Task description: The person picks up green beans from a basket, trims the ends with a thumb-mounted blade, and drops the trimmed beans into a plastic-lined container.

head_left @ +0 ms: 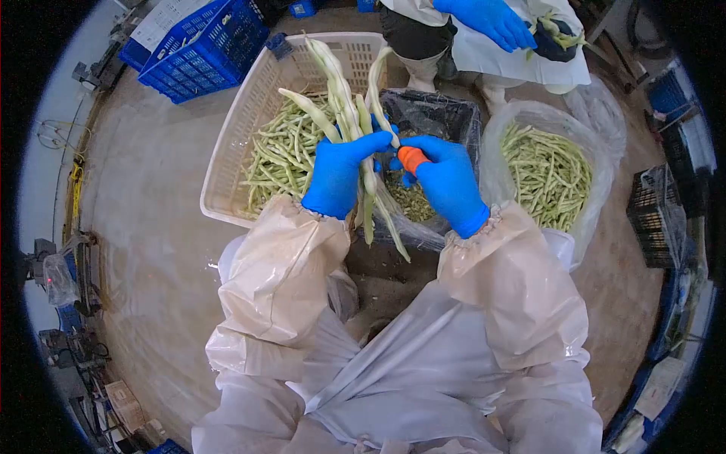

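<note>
Your left hand (pixel 336 175) wraps tight around the bunch of beans (pixel 342 91), long axis pointing up and away from you, above the black crate (pixel 442 121). Your right hand (pixel 448 183), touching it, pinches the bunch under its orange thumb cap (pixel 413 159).

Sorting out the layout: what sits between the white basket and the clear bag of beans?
A black bin holding bean trimmings, in the head view.
</note>
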Tool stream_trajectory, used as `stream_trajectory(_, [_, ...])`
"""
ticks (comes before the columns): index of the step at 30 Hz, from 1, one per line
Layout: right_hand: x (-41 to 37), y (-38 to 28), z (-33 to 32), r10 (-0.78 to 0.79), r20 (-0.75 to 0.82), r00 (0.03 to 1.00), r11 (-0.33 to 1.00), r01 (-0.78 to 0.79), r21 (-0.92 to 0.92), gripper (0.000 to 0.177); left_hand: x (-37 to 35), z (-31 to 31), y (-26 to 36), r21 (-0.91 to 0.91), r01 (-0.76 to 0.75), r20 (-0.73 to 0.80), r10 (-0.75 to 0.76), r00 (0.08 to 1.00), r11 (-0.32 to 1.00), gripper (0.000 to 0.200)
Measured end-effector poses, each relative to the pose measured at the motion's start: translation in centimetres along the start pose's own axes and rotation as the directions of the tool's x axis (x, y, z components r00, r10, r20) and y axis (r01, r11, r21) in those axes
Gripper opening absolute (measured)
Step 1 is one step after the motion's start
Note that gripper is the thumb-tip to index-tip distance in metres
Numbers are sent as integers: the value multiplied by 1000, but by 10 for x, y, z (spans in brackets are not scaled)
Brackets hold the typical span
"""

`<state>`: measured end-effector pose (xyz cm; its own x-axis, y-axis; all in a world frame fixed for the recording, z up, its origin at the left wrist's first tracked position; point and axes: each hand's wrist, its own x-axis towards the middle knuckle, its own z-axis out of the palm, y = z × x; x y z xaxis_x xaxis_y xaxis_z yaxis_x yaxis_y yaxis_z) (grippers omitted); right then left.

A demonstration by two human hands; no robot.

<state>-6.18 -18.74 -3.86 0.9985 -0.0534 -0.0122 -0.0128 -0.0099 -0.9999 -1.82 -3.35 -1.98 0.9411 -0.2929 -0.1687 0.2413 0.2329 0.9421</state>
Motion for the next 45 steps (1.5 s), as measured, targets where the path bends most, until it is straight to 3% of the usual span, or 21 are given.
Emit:
stream_trajectory(3, [-1,3,3,-379,-72,922,823,301,-482,15,1,6,-2,-69,-18,-84,12,996,997,22])
stream_trajectory(5, [-6,-1,5,-394,-46,918,810,323,-490,16,2,3,-4,-75,-1,-122,-8,993,997,23])
stream_trajectory(8, [-8,-3,3,-363,2,932,851,333,-406,17,6,-11,-8,-125,127,23,-125,992,984,28])
stream_trajectory(11, [-3,-1,-6,-357,39,933,864,346,-367,17,8,-25,-5,-29,185,294,-169,941,982,38])
stream_trajectory(12, [1,1,-11,-364,45,930,859,354,-371,18,5,-17,6,-59,325,256,-300,919,944,37])
stream_trajectory(16, [23,7,-36,-452,-202,869,757,254,-602,18,3,-26,24,57,325,164,-330,930,944,35])
stream_trajectory(17, [27,7,-44,-393,-180,902,755,205,-623,20,6,-47,21,308,-18,201,-46,979,951,31])
stream_trajectory(18, [29,8,-51,-330,-159,931,750,155,-643,22,9,-71,18,510,-352,305,218,927,785,28])
stream_trajectory(19, [29,10,-55,-263,-142,954,741,106,-663,24,15,-91,24,501,-244,142,199,970,830,25])
stream_trajectory(20, [27,14,-57,-285,-130,950,700,113,-705,26,23,-118,22,661,-320,72,367,927,679,20])
stream_trajectory(21, [25,18,-58,-306,-118,945,656,120,-745,28,27,-106,39,176,-13,-471,96,877,984,20])
stream_trajectory(23, [27,26,-57,-380,-103,919,612,167,-773,31,27,-121,44,434,-135,-525,371,766,891,27])
stream_trajectory(25, [31,33,-55,-480,-107,871,612,245,-752,33,25,-110,44,413,-178,-431,365,825,893,29])
stream_trajectory(26, [30,30,-53,-446,-123,887,682,247,-689,33,22,-101,42,403,-196,-382,358,852,894,30])
stream_trajectory(28, [28,17,-46,-370,-141,918,803,239,-546,34,13,-74,43,316,1,-217,71,974,949,28])
stream_trajectory(29, [28,13,-44,-353,-103,930,840,267,-472,33,9,-60,41,284,109,-121,-78,990,952,27])
stream_trajectory(31, [29,6,-43,-328,-24,944,899,304,-316,32,7,-40,27,273,159,33,-175,984,949,26])
stream_trajectory(34, [25,-7,-42,-66,34,997,998,67,-22,28,2,-17,17,310,248,166,-309,936,918,28])
stream_trajectory(37, [24,-6,-40,-191,100,976,975,201,-99,26,-3,-10,13,285,327,276,-403,873,901,31])
stream_trajectory(43, [17,-4,-30,-239,178,955,932,277,-233,27,1,-14,10,55,484,386,-465,797,874,30])
stream_trajectory(45, [15,0,-24,-271,103,957,939,287,-189,25,2,-16,10,32,502,403,-471,785,864,30])
